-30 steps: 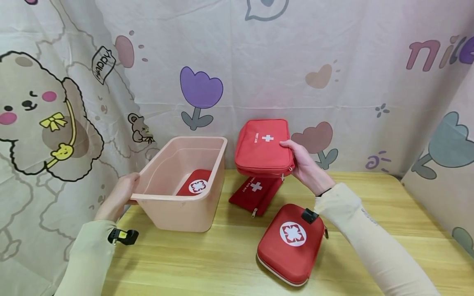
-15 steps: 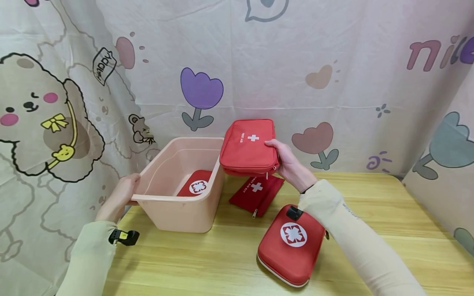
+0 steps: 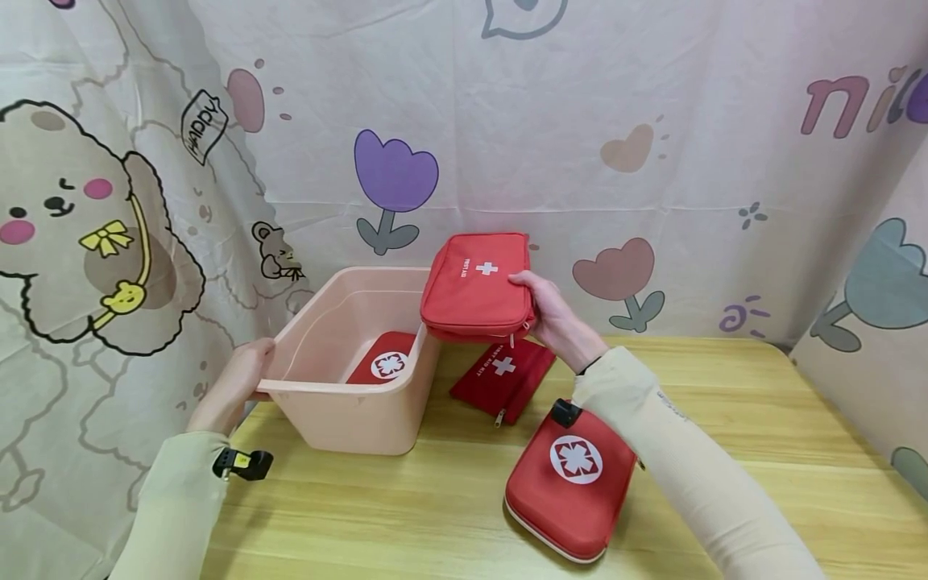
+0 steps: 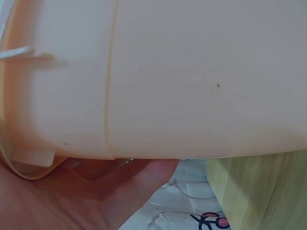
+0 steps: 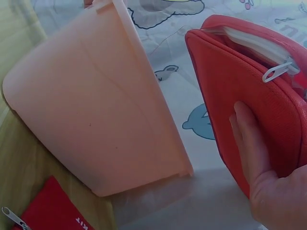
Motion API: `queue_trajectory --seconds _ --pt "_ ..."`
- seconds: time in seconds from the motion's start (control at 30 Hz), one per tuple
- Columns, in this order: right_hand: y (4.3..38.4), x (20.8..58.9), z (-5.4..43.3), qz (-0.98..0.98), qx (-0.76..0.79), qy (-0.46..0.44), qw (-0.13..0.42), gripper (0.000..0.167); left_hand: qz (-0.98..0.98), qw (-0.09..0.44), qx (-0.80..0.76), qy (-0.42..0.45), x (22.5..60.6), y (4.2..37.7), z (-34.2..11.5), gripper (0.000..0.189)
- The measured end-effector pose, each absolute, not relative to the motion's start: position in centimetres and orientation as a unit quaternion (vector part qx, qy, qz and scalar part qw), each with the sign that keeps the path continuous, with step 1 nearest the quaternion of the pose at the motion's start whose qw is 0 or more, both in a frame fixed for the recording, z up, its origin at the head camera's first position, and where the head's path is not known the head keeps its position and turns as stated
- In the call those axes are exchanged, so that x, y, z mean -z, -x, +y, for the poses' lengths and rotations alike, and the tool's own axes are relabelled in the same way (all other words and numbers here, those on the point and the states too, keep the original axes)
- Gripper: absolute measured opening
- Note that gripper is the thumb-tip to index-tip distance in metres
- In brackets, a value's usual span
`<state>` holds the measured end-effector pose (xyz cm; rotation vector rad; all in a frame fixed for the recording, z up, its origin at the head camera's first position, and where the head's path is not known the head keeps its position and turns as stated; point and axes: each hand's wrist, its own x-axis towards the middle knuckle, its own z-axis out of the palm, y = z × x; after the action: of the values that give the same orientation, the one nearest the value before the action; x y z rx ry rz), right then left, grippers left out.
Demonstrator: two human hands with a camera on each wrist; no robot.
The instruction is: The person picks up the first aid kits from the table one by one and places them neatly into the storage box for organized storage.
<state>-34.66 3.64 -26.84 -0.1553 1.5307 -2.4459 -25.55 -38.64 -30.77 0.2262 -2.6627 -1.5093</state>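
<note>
A red zippered first aid bag (image 3: 474,286) is in the air beside the bin's right rim, gripped at its right edge by my right hand (image 3: 554,314). The thumb lies on the bag's top face; in the right wrist view the fingers (image 5: 252,139) press flat against its underside. My left hand (image 3: 242,374) grips the left rim corner of a pink plastic bin (image 3: 362,419). Inside the bin lies a red case (image 3: 377,358) with a white round emblem, partly hidden by the wall. In the left wrist view the bin's outer wall (image 4: 192,81) fills most of the picture.
A flat dark red first aid pouch (image 3: 503,379) lies on the wooden table (image 3: 348,515) right of the bin. Nearer the front is a red hard case (image 3: 565,483) with a white emblem, partly under the right forearm. A printed curtain (image 3: 507,121) hangs behind.
The first aid bag has moved left in my right hand, from above the pouch to the bin's right rim. My left hand and the bin have stayed put.
</note>
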Motion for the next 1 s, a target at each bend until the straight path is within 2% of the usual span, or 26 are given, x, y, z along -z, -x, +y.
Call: queue_trajectory --seconds 1.0 --pt "34.6 26.7 -1.2 0.535 0.833 0.057 0.13 0.035 -0.869 0.035 0.486 -0.082 31.0 25.7 -38.9 0.063"
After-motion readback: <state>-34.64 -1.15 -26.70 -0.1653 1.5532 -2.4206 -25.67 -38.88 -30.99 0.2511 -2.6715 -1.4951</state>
